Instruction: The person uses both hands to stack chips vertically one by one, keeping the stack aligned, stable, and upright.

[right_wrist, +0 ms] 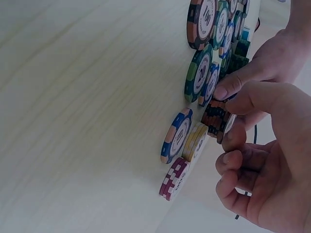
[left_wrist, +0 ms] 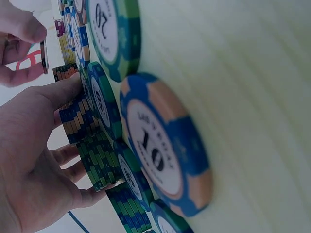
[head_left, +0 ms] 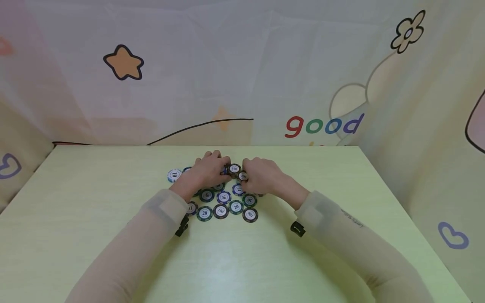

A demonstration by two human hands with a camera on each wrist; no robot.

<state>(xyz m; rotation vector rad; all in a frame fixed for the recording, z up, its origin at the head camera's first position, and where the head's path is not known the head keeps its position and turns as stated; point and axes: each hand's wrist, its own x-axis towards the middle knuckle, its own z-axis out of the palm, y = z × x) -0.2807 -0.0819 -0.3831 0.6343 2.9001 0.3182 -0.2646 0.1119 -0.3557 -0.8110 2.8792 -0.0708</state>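
Probably stacking by colour tbh: pinching one dark chip (head_left: 243, 176) in right hand (head_left: 264, 175), loosely cupping stacks (left_wrist: 99, 161) with left hand (head_left: 206, 171), next needing a flat set-down.

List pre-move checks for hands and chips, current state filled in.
1. Chip secured: pinched in the right hand. Ok.
2. Left hand placed: at the row of stacks, thumb on the near side. Ok.
3. Black-and-brown stack squared up: hands cover part of it. Cannot tell.
4. Green stack standing: yes, beside the left fingers. Ok.
5. Maroon-and-white stack untouched: right fingers show a gap from it in the right wrist view. Ok.
6. All chips stacked: several loose chips lie flat on the table. Not ok.
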